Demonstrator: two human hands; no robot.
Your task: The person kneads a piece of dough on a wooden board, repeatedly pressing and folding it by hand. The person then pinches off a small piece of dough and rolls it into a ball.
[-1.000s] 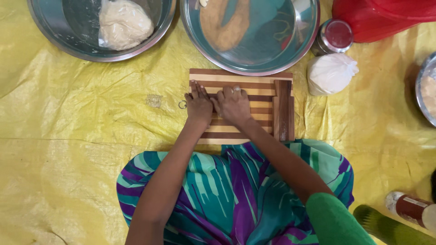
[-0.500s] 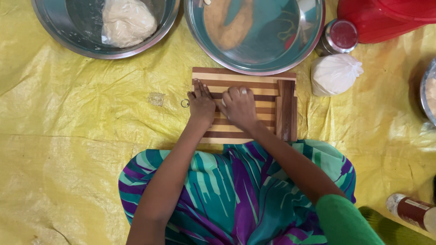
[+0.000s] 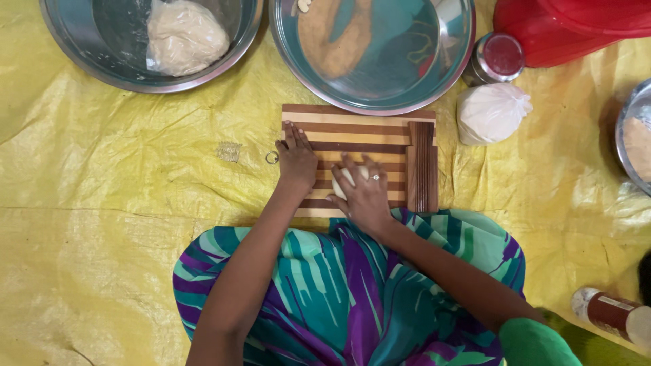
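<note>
- Two hands work on a striped wooden board.
- Left hand lies flat, fingers spread, holding nothing.
- Right hand cups a small dough piece against the board's middle.

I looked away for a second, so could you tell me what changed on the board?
The right hand slid back toward the body and now cups a pale dough piece; the left hand moved apart and lies flat on the striped board. The bowls and dough lump stayed put.
</note>
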